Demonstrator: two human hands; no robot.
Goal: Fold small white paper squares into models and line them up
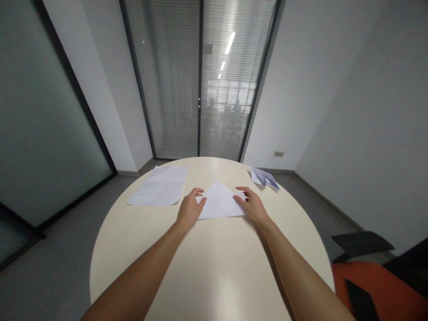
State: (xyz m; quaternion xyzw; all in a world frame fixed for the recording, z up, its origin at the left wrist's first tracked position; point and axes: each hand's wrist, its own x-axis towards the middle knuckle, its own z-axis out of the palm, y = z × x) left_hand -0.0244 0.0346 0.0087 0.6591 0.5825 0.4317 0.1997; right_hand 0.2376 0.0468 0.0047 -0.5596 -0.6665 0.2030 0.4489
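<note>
- The peaked white paper [219, 204] lies on the counter [217, 263] in front of me, between my hands, its point facing away from me.
- The fingers of my left hand [190, 207] curve loosely at its left corner, thumb and index apart; whether the hidden ones pinch the corner, I can't tell.
- The fingers of my right hand [254, 206] stand much the same at the right corner, thumb over the paper, and again I can't tell if they grip.
- If one side pulls harder than the other, I think the paper could twist and its peak go off centre.
- With little visibly pressing on the middle, the layers could spring apart or slip, I'd judge.
- The counter looks smooth and glossy, so a light push may slide the paper instead of bending it.
- Squeezing both corners inward could buckle the thin middle.
- The flat sheets [158, 187] lie near my left hand; a wide sweep could shift them.
- The folded paper piece [264, 177] sits by the far right rim, so a knock or draught might tip it off.
</note>
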